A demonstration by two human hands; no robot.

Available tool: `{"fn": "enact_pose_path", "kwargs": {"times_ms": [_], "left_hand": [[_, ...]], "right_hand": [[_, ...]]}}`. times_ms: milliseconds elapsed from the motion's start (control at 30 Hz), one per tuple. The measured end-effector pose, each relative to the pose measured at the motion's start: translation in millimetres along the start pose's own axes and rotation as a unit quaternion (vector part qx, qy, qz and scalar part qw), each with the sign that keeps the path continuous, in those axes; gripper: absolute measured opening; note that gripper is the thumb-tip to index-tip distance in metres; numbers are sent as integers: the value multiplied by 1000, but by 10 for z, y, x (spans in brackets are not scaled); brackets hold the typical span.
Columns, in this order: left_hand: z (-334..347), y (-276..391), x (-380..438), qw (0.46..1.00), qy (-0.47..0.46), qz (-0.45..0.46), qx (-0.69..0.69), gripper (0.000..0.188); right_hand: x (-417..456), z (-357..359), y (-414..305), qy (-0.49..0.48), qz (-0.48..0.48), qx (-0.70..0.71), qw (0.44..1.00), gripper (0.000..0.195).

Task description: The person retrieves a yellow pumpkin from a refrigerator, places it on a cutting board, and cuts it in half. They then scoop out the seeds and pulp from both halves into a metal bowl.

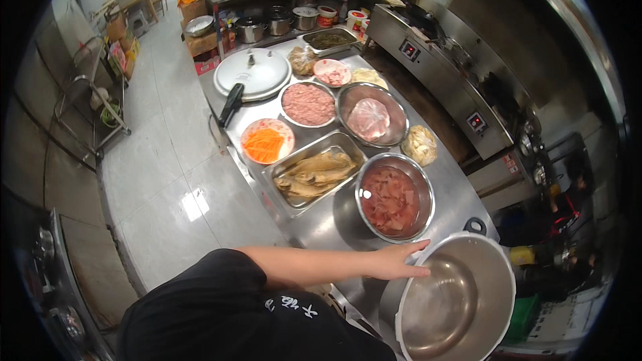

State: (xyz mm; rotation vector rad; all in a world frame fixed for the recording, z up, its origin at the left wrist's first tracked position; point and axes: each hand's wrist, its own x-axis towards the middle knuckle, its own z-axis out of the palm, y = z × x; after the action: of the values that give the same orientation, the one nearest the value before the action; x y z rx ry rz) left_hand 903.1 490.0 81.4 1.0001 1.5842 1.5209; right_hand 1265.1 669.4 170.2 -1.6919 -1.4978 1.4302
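Observation:
My left hand [396, 261] reaches across from the left, thumb and fingers spread at the near rim of a large, deep aluminium pot [446, 306]. The fingertips overlap the pot's rim; whether they grip it is unclear. The pot's inside is bare, and a black handle [475, 225] juts from its far side. My right hand is out of view. Just beyond my left hand stands a steel bowl [432, 200] of reddish meat slices [390, 200] in liquid. Beside that bowl, a rectangular steel tray [281, 199] holds several browned whole fish [318, 173].
On the steel table [321, 228] are shredded carrots [264, 145], minced meat [308, 104], a bowl with bagged meat [368, 118], and a bag of pale food [420, 145]. A pressure-cooker lid [253, 72] lies at the far left. A stove counter [444, 77] runs along the right.

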Motion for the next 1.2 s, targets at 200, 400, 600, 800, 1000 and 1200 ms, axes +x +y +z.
{"fn": "enact_pose_path", "kwargs": {"times_ms": [200,400,600,800,1000,1200], "left_hand": [[-1044,175,-1587,977,172,125,-20,97],[-2469,590,-3820,940,320,121,-4,95],[-3748,667,-5359,865,501,-1,24,96],[-5109,391,-6223,789,614,18,-23,98],[-6373,405,-6711,684,725,-55,-63,97],[-7911,369,-6879,666,742,-17,-81,96]], "right_hand": [[-1529,1308,-388,-123,-118,-93,981,41],[-2487,2988,-49,-282,-261,41,922,18],[-3465,5130,-36,-534,-195,-31,822,40],[-4391,7298,97,-696,-133,-108,697,37],[-5365,9308,-124,-789,-134,-126,586,37],[-6030,10963,-502,-811,-154,-161,540,37]]}}
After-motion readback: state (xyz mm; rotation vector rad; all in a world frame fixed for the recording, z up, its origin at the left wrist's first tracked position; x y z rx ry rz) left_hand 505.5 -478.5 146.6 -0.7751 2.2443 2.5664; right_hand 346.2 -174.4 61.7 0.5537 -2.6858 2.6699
